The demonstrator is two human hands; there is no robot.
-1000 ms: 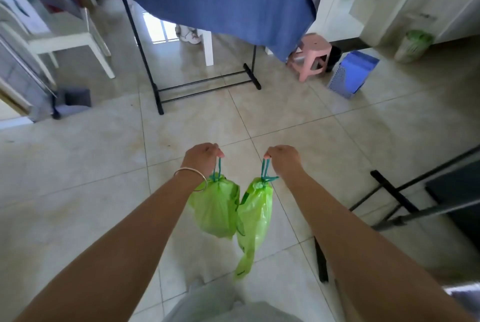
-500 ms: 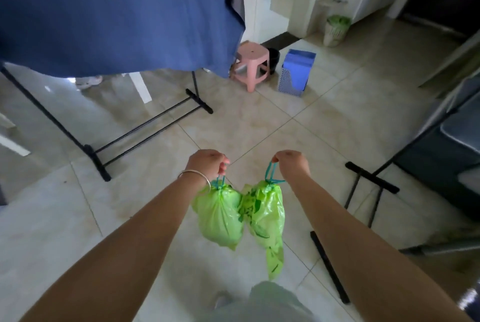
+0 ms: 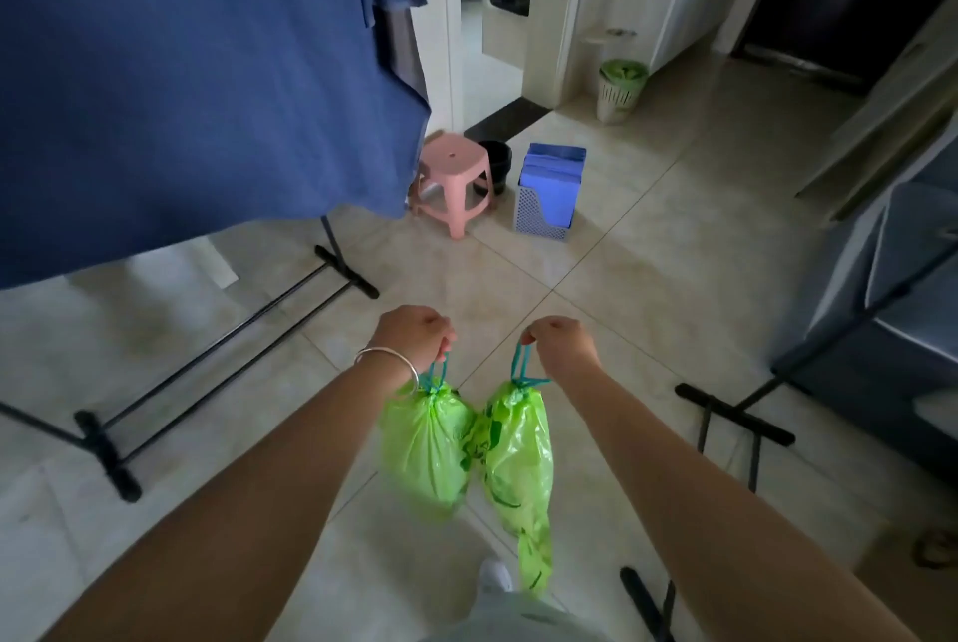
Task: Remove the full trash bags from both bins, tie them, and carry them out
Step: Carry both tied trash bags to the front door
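We hold both arms out ahead of us, one tied bag hanging from each of our hands above the tiled floor (image 3: 611, 258). Our left hand (image 3: 413, 332), with a silver bangle (image 3: 386, 360) on its wrist, has its fingers curled round the teal drawstring loop of the left green trash bag (image 3: 426, 452), which hangs straight below it. Our right hand (image 3: 564, 340) pinches the teal loop of the right green trash bag (image 3: 518, 465), also directly beneath the fingers. This one is longer and thinner, with a tail trailing down toward our foot. The two bags hang side by side between our forearms and touch each other.

On our left a large blue cloth (image 3: 197, 81) hangs over a black drying rack (image 3: 217, 366). Ahead stand a pink stool (image 3: 453, 177), a blue file holder (image 3: 548, 193) just beside it, and farther off a white bin (image 3: 620, 89) lined with green, near a doorway.
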